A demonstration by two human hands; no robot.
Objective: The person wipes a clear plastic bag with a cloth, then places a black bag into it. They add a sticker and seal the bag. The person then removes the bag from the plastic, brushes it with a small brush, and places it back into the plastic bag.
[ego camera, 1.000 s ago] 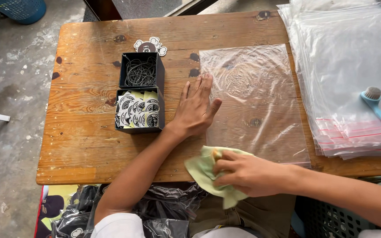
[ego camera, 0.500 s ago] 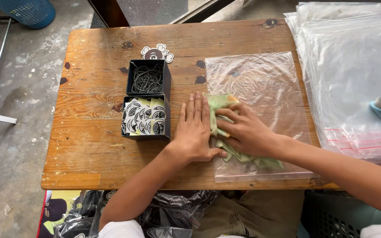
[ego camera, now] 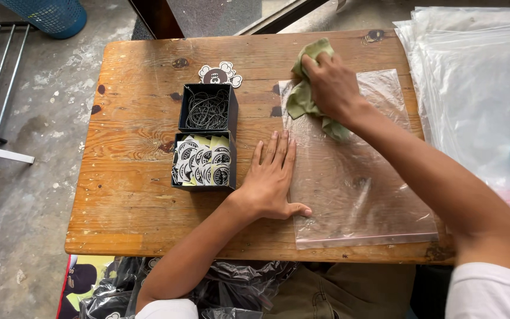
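My right hand [ego camera: 329, 82] grips a crumpled pale green cloth [ego camera: 305, 94], fingers closed over it; it has moved from the middle of the clear plastic zip bag [ego camera: 355, 177] up to the bag's far left corner, near the wooden table's [ego camera: 131, 147] far edge. My left hand [ego camera: 273, 180] stays flat and open, palm down, pinning the bag's left edge. Just left of it sits a black two-compartment box [ego camera: 206, 136] holding ball chains and round stickers. A stack of clear bags [ego camera: 479, 88] covers the table's right edge.
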